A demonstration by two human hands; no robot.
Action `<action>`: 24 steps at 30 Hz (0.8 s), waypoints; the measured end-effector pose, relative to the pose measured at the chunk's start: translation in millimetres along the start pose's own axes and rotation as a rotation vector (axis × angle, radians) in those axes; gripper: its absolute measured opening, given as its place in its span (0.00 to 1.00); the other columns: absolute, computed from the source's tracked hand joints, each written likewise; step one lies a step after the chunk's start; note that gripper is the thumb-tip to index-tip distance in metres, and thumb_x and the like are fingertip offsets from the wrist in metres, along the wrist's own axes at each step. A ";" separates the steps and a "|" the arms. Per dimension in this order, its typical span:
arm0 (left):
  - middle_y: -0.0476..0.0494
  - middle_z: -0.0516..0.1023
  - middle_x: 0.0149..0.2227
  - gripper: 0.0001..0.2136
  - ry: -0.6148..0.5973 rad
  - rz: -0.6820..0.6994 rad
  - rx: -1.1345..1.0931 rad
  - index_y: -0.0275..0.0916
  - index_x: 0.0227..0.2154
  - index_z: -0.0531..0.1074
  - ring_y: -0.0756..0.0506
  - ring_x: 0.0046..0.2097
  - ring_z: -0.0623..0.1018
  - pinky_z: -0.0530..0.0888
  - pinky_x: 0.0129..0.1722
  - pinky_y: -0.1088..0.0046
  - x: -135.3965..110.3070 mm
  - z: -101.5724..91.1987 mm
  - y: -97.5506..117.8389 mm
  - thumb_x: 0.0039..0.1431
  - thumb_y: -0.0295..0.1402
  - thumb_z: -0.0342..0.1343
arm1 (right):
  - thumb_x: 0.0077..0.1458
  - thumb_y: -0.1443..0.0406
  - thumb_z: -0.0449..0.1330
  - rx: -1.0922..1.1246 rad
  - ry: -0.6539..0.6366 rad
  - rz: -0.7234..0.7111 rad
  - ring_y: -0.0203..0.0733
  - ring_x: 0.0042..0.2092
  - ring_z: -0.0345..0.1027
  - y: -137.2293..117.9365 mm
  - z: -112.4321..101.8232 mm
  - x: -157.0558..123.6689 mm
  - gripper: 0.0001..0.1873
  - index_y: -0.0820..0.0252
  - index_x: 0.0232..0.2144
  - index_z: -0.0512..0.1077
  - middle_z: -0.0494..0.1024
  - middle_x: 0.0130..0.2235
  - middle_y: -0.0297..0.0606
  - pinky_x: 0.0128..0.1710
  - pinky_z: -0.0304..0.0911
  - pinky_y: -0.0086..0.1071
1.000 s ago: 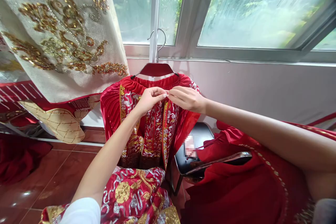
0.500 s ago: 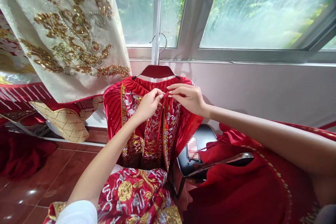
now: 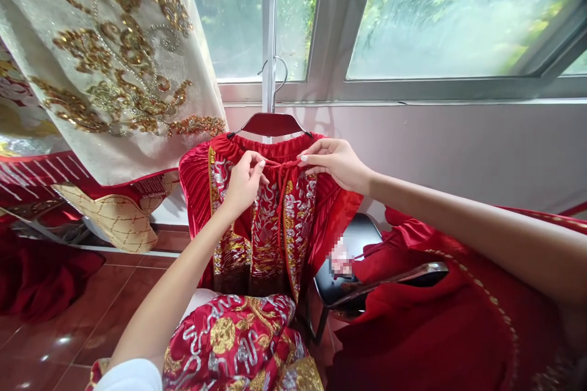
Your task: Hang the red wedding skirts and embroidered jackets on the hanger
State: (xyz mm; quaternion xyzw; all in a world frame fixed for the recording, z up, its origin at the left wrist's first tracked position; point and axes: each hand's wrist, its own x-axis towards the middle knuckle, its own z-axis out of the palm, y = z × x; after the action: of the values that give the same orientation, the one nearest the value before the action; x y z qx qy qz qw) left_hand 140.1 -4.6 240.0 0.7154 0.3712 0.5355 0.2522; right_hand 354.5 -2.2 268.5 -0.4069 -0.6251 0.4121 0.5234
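Observation:
A red pleated garment (image 3: 266, 214) with gold and silver embroidery hangs in front of me from a dark red hanger (image 3: 271, 124). A thin red drawstring (image 3: 281, 166) runs across its gathered waistband, knotted or looped near the middle, with its ends dangling down the front. My left hand (image 3: 247, 177) pinches the drawstring on the left of the knot. On the other side, my right hand (image 3: 332, 162) holds it between thumb and fingers. The string is stretched between the two hands.
A cream cloth with gold sequins (image 3: 119, 61) hangs at the left. Dark red fabric (image 3: 426, 330) drapes over a black chair (image 3: 332, 293) at the right. Embroidered red cloth (image 3: 238, 342) lies close to me. The window (image 3: 440, 18) and pale wall stand behind.
My hands have moved apart, the left one to the left and the right one slightly right. The drawstring, bunched between the fingers before, is now drawn out sideways around a knot.

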 end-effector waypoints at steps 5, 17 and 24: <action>0.53 0.70 0.28 0.05 0.065 -0.067 -0.451 0.40 0.32 0.63 0.56 0.19 0.69 0.66 0.19 0.79 9.2 17.3 2.9 0.57 0.30 0.54 | 0.42 0.64 0.70 0.092 0.011 0.094 0.34 0.28 0.70 -2.9 8.7 -4.6 0.15 0.64 0.26 0.68 0.73 0.24 0.35 0.27 0.70 0.27; 0.61 0.53 0.18 0.13 -0.206 -0.348 -0.768 0.41 0.31 0.65 0.59 0.17 0.50 0.54 0.16 0.83 4.0 6.7 -2.8 0.46 0.33 0.65 | 0.54 0.66 0.61 0.265 -0.401 0.214 0.22 0.18 0.42 -5.5 -4.3 6.7 0.09 0.62 0.28 0.63 0.64 0.24 0.26 0.16 0.44 0.22; 0.61 0.52 0.15 0.13 -0.157 -0.321 -0.600 0.40 0.27 0.66 0.58 0.17 0.52 0.54 0.17 0.80 -1.7 0.9 -3.6 0.42 0.35 0.65 | 0.42 0.73 0.63 -0.081 -0.500 0.066 0.26 0.20 0.53 -2.5 -7.5 6.2 0.14 0.61 0.33 0.65 0.66 0.21 0.25 0.19 0.48 0.26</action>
State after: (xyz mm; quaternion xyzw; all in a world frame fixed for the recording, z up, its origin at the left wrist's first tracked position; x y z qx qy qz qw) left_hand 139.7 -3.7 235.9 0.5807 0.2846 0.5177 0.5602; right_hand 361.0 3.5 273.7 -0.3330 -0.7375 0.4914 0.3220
